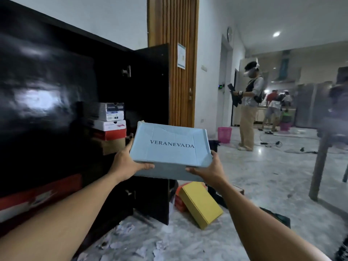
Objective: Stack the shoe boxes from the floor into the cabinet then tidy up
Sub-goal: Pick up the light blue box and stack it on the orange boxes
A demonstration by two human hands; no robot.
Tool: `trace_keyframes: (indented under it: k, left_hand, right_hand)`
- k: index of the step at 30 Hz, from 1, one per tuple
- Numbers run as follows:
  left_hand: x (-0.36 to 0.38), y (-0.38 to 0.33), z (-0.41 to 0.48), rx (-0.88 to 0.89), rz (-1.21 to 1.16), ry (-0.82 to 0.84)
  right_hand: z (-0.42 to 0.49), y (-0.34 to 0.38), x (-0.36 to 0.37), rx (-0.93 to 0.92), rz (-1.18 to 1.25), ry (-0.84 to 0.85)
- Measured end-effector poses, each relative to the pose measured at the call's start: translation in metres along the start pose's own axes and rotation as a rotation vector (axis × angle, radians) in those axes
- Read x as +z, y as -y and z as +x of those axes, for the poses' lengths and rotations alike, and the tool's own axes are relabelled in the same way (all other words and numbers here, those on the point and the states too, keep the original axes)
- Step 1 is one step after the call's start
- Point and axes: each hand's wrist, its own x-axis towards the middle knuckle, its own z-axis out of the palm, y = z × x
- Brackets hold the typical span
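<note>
I hold a light blue shoe box (170, 146) marked VERANEVADA in the air in front of the black cabinet (56, 102). My left hand (130, 161) grips its left side and my right hand (209, 168) grips its right front corner. Inside the cabinet stands a stack of shoe boxes (111, 125): a grey one on top, then white, red and brown. On the floor below lie a yellow box (199, 202) and an orange box (179, 198), leaning together.
The cabinet's open door (150, 91) stands just behind the blue box. Paper scraps (131, 242) litter the marble floor. A pink basket (224, 134), cables and a standing person (248, 110) are farther back. A table leg (318, 170) is at right.
</note>
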Motion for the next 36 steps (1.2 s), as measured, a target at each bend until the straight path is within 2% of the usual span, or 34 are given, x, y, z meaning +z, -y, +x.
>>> trace_keyframes:
  k: [9,18,26,34,36]
  left_hand:
    - [-0.112,0.058,-0.049,-0.256,0.212,-0.245]
    - [-0.147,0.139,-0.06,-0.531,0.258,-0.635]
    - [-0.161,0.212,-0.031,-0.519,0.224,-1.02]
    - [-0.168,0.248,0.004,-0.442,0.293,-1.307]
    - [-0.17,0.261,0.013,-0.407,0.347,-1.328]
  right_hand:
    - [0.02,0.025,0.149,-0.076,0.142,0.234]
    - [0.04,0.019,0.301,-0.076,0.227,0.317]
    - [0.083,0.014,0.43,-0.072,0.298,0.426]
    - [0.099,0.017,0.513,-0.183,0.429,0.404]
    - [0.101,0.018,0.53,-0.217,0.418,0.412]
